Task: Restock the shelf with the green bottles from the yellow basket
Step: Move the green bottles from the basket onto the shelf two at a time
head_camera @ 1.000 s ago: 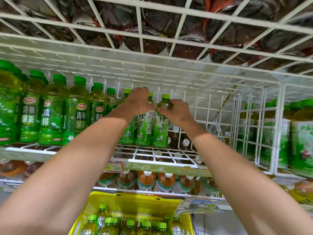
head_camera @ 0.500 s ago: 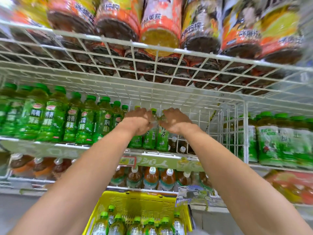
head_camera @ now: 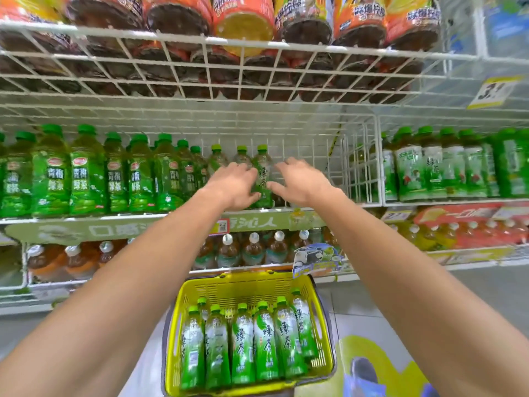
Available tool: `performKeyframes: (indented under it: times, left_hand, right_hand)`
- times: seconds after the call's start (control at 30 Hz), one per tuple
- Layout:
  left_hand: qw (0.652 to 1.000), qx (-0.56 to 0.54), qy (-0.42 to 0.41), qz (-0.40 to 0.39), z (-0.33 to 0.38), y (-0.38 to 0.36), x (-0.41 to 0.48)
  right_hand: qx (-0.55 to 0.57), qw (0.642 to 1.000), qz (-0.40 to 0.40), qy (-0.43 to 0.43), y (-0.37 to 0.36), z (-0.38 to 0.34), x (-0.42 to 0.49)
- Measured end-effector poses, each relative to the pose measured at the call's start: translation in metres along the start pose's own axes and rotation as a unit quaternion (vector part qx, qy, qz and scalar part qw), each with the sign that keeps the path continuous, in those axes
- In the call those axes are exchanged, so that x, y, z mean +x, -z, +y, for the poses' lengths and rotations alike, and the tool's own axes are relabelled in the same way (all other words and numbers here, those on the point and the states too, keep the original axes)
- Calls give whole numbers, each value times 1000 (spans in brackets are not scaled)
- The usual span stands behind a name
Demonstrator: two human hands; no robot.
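At the middle wire shelf (head_camera: 286,209), both hands are spread open, fingers loose, on either side of one green bottle (head_camera: 264,179); the left hand (head_camera: 233,186) is against the bottle's left side with nothing grasped; the right hand (head_camera: 300,181) hovers beside its right side, fingers splayed, also gripping nothing; two more light-capped bottles (head_camera: 229,159) stand upright behind the left hand; a row of darker green tea bottles (head_camera: 114,173) fills the shelf to the left, while the space to the right is bare wire; below, near the floor, the yellow basket (head_camera: 322,325) holds about seven green bottles (head_camera: 254,345) leaning upright.
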State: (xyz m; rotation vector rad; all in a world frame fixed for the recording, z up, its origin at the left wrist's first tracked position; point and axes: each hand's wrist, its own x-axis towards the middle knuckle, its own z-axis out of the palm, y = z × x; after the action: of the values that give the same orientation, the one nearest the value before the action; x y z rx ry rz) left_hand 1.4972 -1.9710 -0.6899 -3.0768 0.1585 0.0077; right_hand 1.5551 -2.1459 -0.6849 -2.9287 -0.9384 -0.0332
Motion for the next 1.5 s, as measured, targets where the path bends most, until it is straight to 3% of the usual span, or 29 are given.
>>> performKeyframes:
  times: [0.17, 0.33, 0.5, 0.8, 1.1, 1.5]
  left_hand:
    - [1000, -14, 7, 0, 14, -8, -20]
    - [1000, -11, 26, 6, 30, -35, -46]
    - [998, 0, 69, 14, 31, -53, -91]
    - [981, -61, 159, -91, 25, -144, -138]
    - [961, -113, 141, -208, 21, -282, -149]
    - [934, -205, 157, -248, 5, -350, -127]
  right_hand:
    - [-4, 999, -48, -9, -13, 3, -41]
    - [6, 1000, -16, 17, -37, -3, -77]
    - [28, 998, -43, 47, -65, -25, -95]
    - [84, 981, -150, 88, -180, -66, -105]
    - [100, 967, -233, 19, -310, -84, -117]
    - [122, 960, -248, -47, -364, -96, -90]
